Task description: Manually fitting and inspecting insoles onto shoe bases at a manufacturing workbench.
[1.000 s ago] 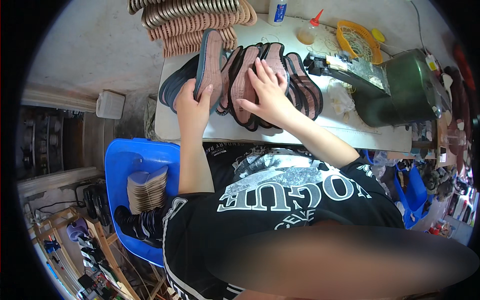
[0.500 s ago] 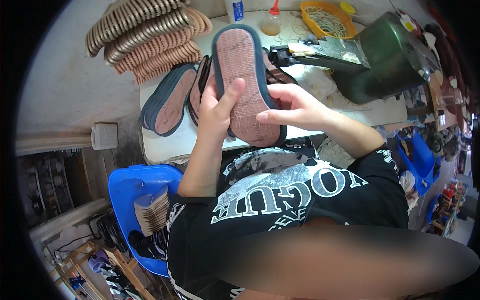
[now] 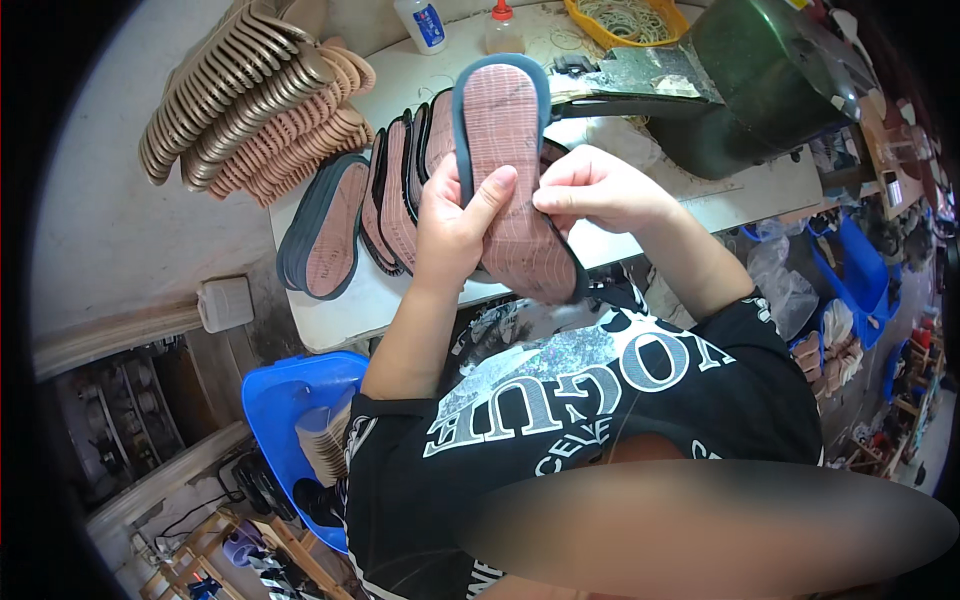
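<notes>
A long shoe sole (image 3: 500, 110), with a pink lined face and a dark grey-green rim, is held up over the table edge, heel end away from me. My left hand (image 3: 455, 220) grips its left side, thumb flat across the pink face and fingers behind. At its right edge my right hand (image 3: 605, 190) pinches thumb and fingertips together; whatever thin part lies between them is hidden. Left of the hands, more soles (image 3: 398, 190) with black edging stand leaning in a row. Next to them is a pack of dark-rimmed pink soles (image 3: 330, 225).
Tall stacks of bronze and pink soles (image 3: 225, 110) lean by the wall on the white table (image 3: 335, 325). A green machine (image 3: 750, 90) stands right. Behind are a white bottle (image 3: 420, 25), a red-tipped bottle (image 3: 503, 35) and a yellow basket (image 3: 595, 30). A blue bin (image 3: 285, 400) stands lower left.
My right hand has drawn its fingers into a pinch at the sole's edge. The sole has shifted slightly right in view and stays in my left hand. The whole view has turned a little.
</notes>
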### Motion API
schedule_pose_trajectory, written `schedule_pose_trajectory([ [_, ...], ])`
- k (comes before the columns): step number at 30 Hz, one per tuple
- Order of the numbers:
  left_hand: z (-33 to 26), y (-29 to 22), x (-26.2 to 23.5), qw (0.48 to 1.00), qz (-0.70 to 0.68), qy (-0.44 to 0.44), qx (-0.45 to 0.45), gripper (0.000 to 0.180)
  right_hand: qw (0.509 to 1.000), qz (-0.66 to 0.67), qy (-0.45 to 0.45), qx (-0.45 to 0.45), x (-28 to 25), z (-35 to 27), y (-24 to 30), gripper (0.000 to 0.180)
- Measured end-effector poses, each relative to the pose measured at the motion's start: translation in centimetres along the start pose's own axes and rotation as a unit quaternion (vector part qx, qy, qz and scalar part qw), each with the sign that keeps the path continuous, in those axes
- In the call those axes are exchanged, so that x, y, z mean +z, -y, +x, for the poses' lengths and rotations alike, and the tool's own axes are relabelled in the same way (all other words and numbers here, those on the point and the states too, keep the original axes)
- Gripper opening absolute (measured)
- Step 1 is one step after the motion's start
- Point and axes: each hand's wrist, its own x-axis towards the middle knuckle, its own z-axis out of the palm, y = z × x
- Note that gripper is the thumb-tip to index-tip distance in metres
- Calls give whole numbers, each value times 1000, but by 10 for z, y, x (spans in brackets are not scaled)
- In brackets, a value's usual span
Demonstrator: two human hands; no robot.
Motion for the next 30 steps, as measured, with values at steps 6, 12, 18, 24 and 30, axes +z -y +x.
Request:
schedule_pose_trajectory([
  [6, 24, -7, 1, 992, 119, -3, -34, 32, 979, -169, -107, 24, 2, 1, 11, 25],
  [12, 64, -8, 11, 994, 93, -62, 2, 40, 989, -61, -132, -34, 0, -2, -7, 24],
  [18, 136, 25, -15, 971, 230, -61, 18, 47, 984, 132, -122, -10, 1, -14, -19, 35],
  [24, 163, 53, -11, 936, 344, -77, -1, 65, 971, 156, -180, -30, -10, -23, -18, 33],
  [30, 169, 50, -5, 922, 378, -78, 0, 64, 955, 188, -215, -84, -6, -18, -24, 32],
])
